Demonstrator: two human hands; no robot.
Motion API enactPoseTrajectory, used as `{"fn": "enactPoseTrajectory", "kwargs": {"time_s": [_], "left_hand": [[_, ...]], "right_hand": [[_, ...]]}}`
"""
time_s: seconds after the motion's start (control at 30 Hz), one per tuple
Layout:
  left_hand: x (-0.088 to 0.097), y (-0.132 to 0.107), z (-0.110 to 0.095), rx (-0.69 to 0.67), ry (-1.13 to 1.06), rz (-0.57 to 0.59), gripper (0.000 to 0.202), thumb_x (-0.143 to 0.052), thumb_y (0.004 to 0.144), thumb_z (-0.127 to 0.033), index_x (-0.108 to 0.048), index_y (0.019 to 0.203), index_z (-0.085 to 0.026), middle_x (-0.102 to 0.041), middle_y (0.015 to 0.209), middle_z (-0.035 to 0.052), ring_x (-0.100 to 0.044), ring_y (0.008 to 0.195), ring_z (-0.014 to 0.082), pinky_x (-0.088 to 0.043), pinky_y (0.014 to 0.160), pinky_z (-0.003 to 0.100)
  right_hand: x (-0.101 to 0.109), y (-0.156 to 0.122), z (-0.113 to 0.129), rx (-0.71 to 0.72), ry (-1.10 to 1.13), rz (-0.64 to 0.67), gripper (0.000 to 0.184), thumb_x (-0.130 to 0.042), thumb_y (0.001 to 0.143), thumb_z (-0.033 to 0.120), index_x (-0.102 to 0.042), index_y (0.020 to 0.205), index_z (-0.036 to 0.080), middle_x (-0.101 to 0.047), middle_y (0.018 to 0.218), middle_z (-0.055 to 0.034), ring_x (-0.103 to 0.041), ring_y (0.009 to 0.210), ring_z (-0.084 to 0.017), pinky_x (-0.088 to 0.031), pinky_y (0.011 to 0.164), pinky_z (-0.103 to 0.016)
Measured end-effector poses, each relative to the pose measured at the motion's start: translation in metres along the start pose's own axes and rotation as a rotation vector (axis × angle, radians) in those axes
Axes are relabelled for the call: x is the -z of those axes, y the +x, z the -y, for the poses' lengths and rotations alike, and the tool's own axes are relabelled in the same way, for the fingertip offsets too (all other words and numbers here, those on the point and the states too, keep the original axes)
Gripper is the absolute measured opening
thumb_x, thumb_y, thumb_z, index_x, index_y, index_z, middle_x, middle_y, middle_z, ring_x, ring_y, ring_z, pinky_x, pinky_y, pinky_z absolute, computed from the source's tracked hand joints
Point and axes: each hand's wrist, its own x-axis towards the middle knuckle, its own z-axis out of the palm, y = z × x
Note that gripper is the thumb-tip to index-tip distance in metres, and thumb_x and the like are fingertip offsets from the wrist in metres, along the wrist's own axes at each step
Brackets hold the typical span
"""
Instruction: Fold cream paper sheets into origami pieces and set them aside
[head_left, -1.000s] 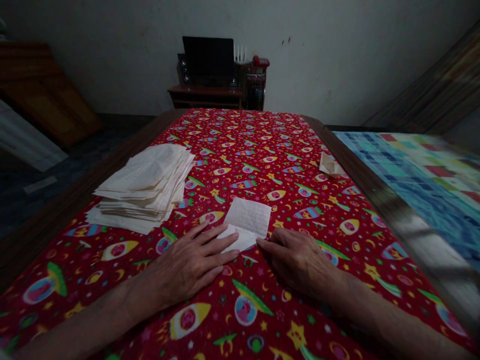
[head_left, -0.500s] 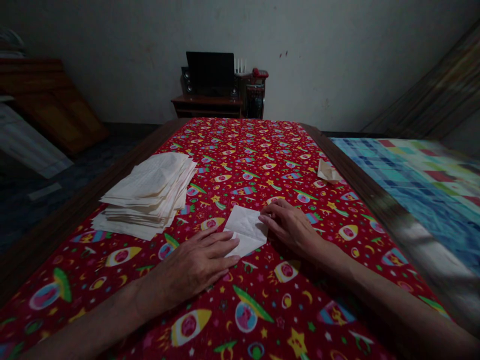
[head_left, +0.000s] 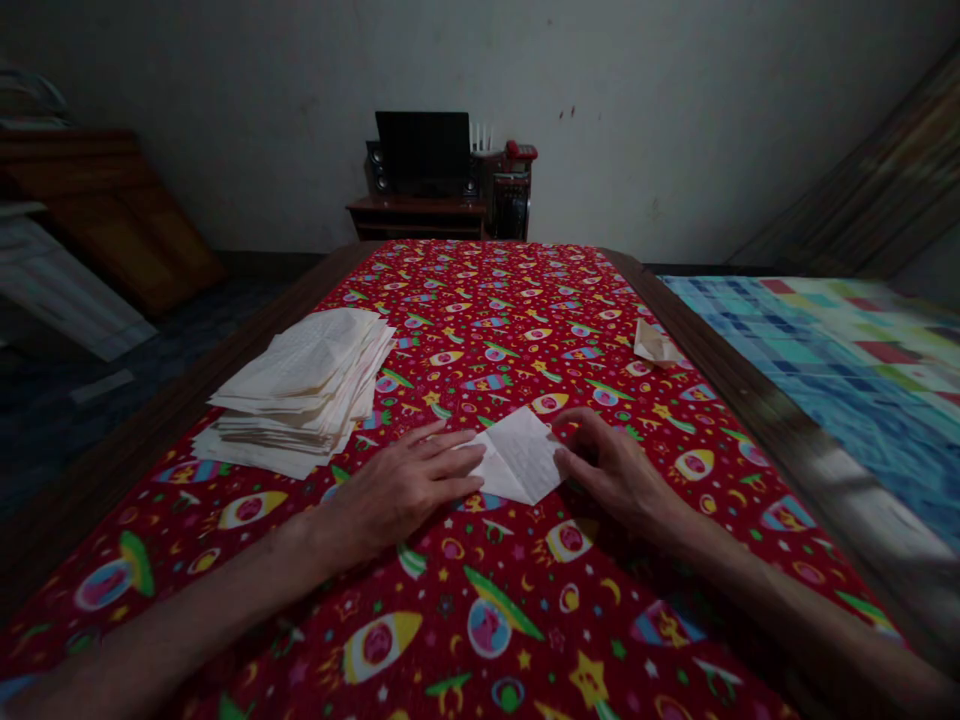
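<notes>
A small sheet of white paper [head_left: 523,455] with a crease across it lies on the red patterned tablecloth [head_left: 480,600] between my two hands. My left hand [head_left: 409,485] rests flat, fingers stretched out, their tips on the paper's left part. At the right edge of the sheet, my right hand [head_left: 615,465] has its thumb and curled fingers closed on the paper. Beyond my left hand is a thick stack of loose, off-white paper sheets [head_left: 300,390]. A small folded piece of brownish paper [head_left: 656,344] sits near the table's right edge.
Dark wooden table borders [head_left: 694,365] show beside the cloth. A monitor [head_left: 424,150] with speakers stands on a low desk [head_left: 420,215] against the wall. To the right is a bed with a checked cover [head_left: 810,370]; at the left stands a wooden cabinet [head_left: 112,210].
The white paper has turned and shifted a little to the right, its crease now running differently. My right hand has moved slightly right with it; the left has moved slightly up.
</notes>
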Motion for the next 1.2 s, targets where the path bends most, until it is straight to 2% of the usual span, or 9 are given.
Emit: {"fn": "enactPoseTrajectory", "kwargs": {"time_s": [0.2,0.37,0.5,0.6,0.67,0.8,0.9,1.03,1.2], "left_hand": [[0.0,0.032,0.009,-0.057,0.09,0.013,0.029,-0.047,0.092,-0.016,-0.06,0.117,-0.024,-0.046,0.142,0.0002,-0.037,0.132,0.022,-0.028,0.111,0.047],[-0.002,0.036,-0.003,-0.046,0.074,-0.005,0.032,-0.048,0.089,-0.01,-0.057,0.12,-0.017,-0.047,0.14,0.0055,-0.038,0.131,0.0222,-0.029,0.112,0.043],[-0.011,0.023,-0.02,-0.017,-0.018,-0.071,0.03,-0.046,0.091,-0.01,-0.058,0.118,-0.013,-0.058,0.128,0.0078,-0.048,0.12,0.0206,-0.039,0.106,0.039],[-0.016,0.014,-0.029,0.013,-0.082,-0.069,0.032,-0.043,0.092,-0.011,-0.055,0.122,-0.014,-0.059,0.127,0.0081,-0.052,0.116,0.0207,-0.044,0.1,0.039],[-0.019,0.01,-0.031,0.038,-0.106,-0.063,0.034,-0.042,0.092,-0.011,-0.054,0.124,-0.016,-0.057,0.128,0.008,-0.052,0.116,0.0218,-0.045,0.099,0.04],[-0.022,0.008,-0.031,0.049,-0.14,-0.048,0.035,-0.044,0.092,-0.011,-0.053,0.125,-0.016,-0.055,0.131,0.0085,-0.049,0.12,0.023,-0.044,0.1,0.041],[-0.023,0.009,-0.03,0.047,-0.148,-0.052,0.036,-0.046,0.091,-0.012,-0.052,0.126,-0.016,-0.054,0.131,0.009,-0.047,0.122,0.0234,-0.043,0.101,0.041],[-0.022,0.01,-0.032,0.048,-0.149,-0.055,0.034,-0.046,0.091,-0.013,-0.054,0.125,-0.015,-0.055,0.13,0.0097,-0.046,0.122,0.0243,-0.044,0.1,0.042],[-0.019,0.012,-0.033,0.041,-0.149,-0.052,0.034,-0.045,0.091,-0.012,-0.055,0.124,-0.016,-0.056,0.13,0.0102,-0.047,0.121,0.025,-0.045,0.099,0.043]], "right_hand": [[0.005,-0.041,0.012,-0.051,-0.085,0.179,0.013,-0.048,0.085,0.018,-0.057,0.095,0.019,-0.058,0.064,0.003,-0.051,0.053,-0.01,-0.037,0.049,-0.02],[0.014,-0.057,0.028,0.074,-0.217,0.379,0.017,-0.052,0.086,0.02,-0.061,0.101,0.02,-0.062,0.068,0.0014,-0.053,0.055,-0.01,-0.037,0.05,-0.02],[0.021,-0.06,0.023,0.33,-0.433,0.284,0.027,-0.051,0.084,0.016,-0.059,0.11,0.02,-0.062,0.08,-0.004,-0.053,0.06,-0.012,-0.038,0.052,-0.022],[0.021,-0.058,0.018,0.506,-0.627,0.194,0.036,-0.053,0.083,0.018,-0.055,0.118,0.02,-0.059,0.095,-0.0097,-0.053,0.074,-0.017,-0.043,0.058,-0.027],[0.021,-0.057,0.018,0.553,-0.752,0.113,0.038,-0.056,0.082,0.019,-0.055,0.12,0.021,-0.056,0.101,-0.0112,-0.052,0.081,-0.02,-0.044,0.063,-0.03],[0.024,-0.053,0.025,0.549,-0.913,0.004,0.025,-0.058,0.084,0.02,-0.062,0.107,0.029,-0.054,0.09,-0.0056,-0.046,0.076,-0.018,-0.037,0.058,-0.026],[0.025,-0.049,0.027,0.569,-0.904,0.024,0.015,-0.059,0.084,0.023,-0.066,0.095,0.03,-0.053,0.087,-0.0041,-0.044,0.076,-0.017,-0.034,0.058,-0.026],[0.025,-0.038,0.019,0.629,-0.781,0.079,0.019,-0.06,0.085,0.023,-0.068,0.098,0.032,-0.056,0.101,-0.0066,-0.047,0.087,-0.02,-0.039,0.07,-0.031],[0.021,-0.027,0.004,0.67,-0.565,0.301,0.024,-0.059,0.087,0.029,-0.066,0.109,0.033,-0.059,0.111,-0.0063,-0.053,0.093,-0.019,-0.039,0.08,-0.035]]}}
